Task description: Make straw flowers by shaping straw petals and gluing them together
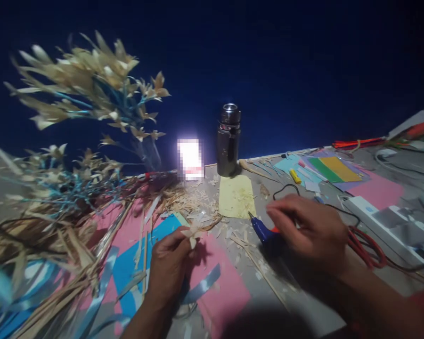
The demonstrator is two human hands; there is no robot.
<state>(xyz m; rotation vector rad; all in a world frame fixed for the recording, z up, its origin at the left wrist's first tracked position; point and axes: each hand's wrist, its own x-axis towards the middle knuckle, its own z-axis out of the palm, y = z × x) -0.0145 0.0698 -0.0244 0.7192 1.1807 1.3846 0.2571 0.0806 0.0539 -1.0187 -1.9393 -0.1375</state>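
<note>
our left hand is over the pink sheet, its fingers pinched on a small pale flower, which sits at the fingertips with its petals spread. just left of that hand lies a blue sheet. our right hand is bent over the glue gun, fingers curled in; we cannot tell whether they grip it, since the hand hides its rear part. the gun's nozzle reaches the near right edge of the yellow pad, though we cannot tell if they touch.

behind the pad a flask stands upright, and to its left we see a bright panel, blurred out. shavings litter the bench between the panel and our left hand. at far left, more flowers rise on blue stems. to the right of our right hand we see a red cord beside a white power strip.
</note>
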